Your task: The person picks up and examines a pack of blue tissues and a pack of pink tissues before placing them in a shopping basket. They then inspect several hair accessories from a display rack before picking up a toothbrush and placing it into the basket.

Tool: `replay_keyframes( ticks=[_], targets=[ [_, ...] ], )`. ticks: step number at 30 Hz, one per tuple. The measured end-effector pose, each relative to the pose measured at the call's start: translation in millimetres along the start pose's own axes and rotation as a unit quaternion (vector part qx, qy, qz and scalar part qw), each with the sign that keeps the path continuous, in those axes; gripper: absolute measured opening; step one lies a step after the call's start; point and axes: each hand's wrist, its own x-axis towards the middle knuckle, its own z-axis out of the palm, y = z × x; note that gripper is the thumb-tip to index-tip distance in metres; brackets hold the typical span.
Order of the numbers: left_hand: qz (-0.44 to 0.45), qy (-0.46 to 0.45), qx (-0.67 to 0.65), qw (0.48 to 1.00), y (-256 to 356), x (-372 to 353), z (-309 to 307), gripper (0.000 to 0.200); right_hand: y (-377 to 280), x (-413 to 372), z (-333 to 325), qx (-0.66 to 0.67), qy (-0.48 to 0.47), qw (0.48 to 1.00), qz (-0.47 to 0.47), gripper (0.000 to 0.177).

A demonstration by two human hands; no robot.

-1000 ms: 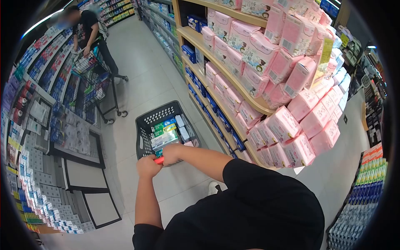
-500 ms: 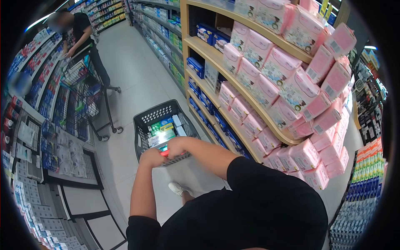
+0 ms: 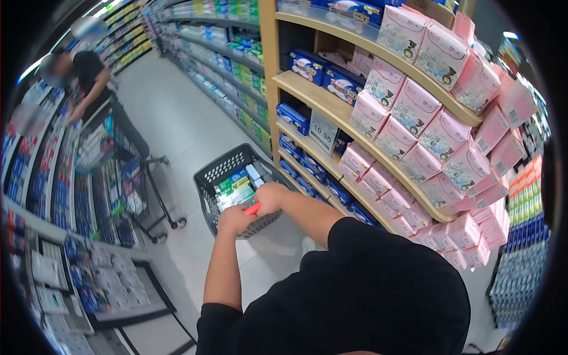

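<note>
Both hands are closed round the red handle (image 3: 253, 208) of a dark grey shopping basket (image 3: 222, 168). My left hand (image 3: 236, 220) grips its left end and my right hand (image 3: 273, 197) its right end, with a bit of red showing between them. Inside the basket lie several boxes, among them a green and white box (image 3: 238, 195) and pale blue-white packages (image 3: 254, 175). My hands and forearms hide the near side of the basket.
A curved wooden shelf (image 3: 331, 97) on the right carries stacked pink packs (image 3: 414, 139) and blue packs (image 3: 344, 86). On the left, a person (image 3: 97, 83) leans over a shopping cart (image 3: 127, 171) beside packed shelves. Pale tiled floor (image 3: 189, 112) runs up the aisle.
The view has shifted forward along the aisle and turned slightly. The cart and the pink packs appear closer. Both hands keep hold of the basket handle.
</note>
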Motion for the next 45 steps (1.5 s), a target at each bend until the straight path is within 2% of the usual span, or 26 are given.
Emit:
replay_keyframes(
  ticks=[3, 6, 11, 12, 14, 17, 20, 23, 27, 30, 33, 37, 45],
  targets=[
    [0.003, 0.003, -0.037, 0.999, 3.1, 27.8, -30.4, 0.049, 10.3, 42.9, -16.7, -0.008, 0.001, 1.000, 0.007, 0.035],
    [0.011, -0.002, -0.019, 1.000, -12.8, 80.2, -51.8, 0.049, 18.2, 92.9, -35.8, 0.003, -0.024, 1.000, 0.001, 0.034],
    [-0.039, -0.065, -0.112, 0.991, -24.2, 156.4, -94.8, 0.039, 40.4, 187.3, -53.5, 0.045, -0.073, 0.996, -0.014, 0.033],
    [-0.011, -0.046, -0.074, 0.996, -30.1, 172.3, -102.3, 0.037, 42.2, 198.4, -67.9, 0.049, -0.051, 0.997, -0.025, 0.034],
    [-0.029, -0.040, -0.118, 0.992, -41.0, 202.0, -114.8, 0.037, 42.6, 206.7, -91.5, 0.048, -0.011, 0.998, -0.046, 0.036],
    [-0.044, -0.021, -0.131, 0.990, -52.7, 247.0, -136.2, 0.036, 54.5, 258.0, -109.0, 0.040, -0.046, 0.997, -0.050, 0.040],
    [-0.052, 0.025, -0.111, 0.992, -44.0, 273.9, -165.4, 0.038, 63.1, 290.3, -131.0, 0.049, 0.006, 0.996, -0.069, 0.037],
    [-0.069, -0.015, -0.086, 0.994, -64.1, 321.1, -185.8, 0.040, 72.6, 338.7, -138.9, 0.045, 0.003, 0.996, -0.076, 0.039],
    [-0.035, -0.010, -0.053, 0.998, -71.9, 371.6, -221.0, 0.043, 82.3, 398.3, -159.0, 0.053, -0.002, 0.997, -0.048, 0.040],
    [-0.031, -0.047, -0.039, 0.998, -85.1, 414.4, -242.1, 0.048, 87.8, 436.4, -171.0, 0.028, 0.013, 0.998, -0.055, 0.043],
    [-0.006, -0.035, -0.003, 0.999, -93.0, 447.0, -266.5, 0.053, 94.1, 482.6, -174.8, -0.007, 0.035, 0.998, -0.048, 0.042],
    [-0.005, -0.073, -0.003, 0.997, -107.0, 492.5, -300.5, 0.057, 94.6, 531.4, -195.5, -0.016, 0.036, 0.999, -0.036, 0.037],
    [0.038, -0.055, 0.015, 0.998, -131.7, 580.6, -356.5, 0.057, 109.1, 635.4, -228.9, -0.017, 0.040, 0.999, -0.001, 0.035]
  ],
)
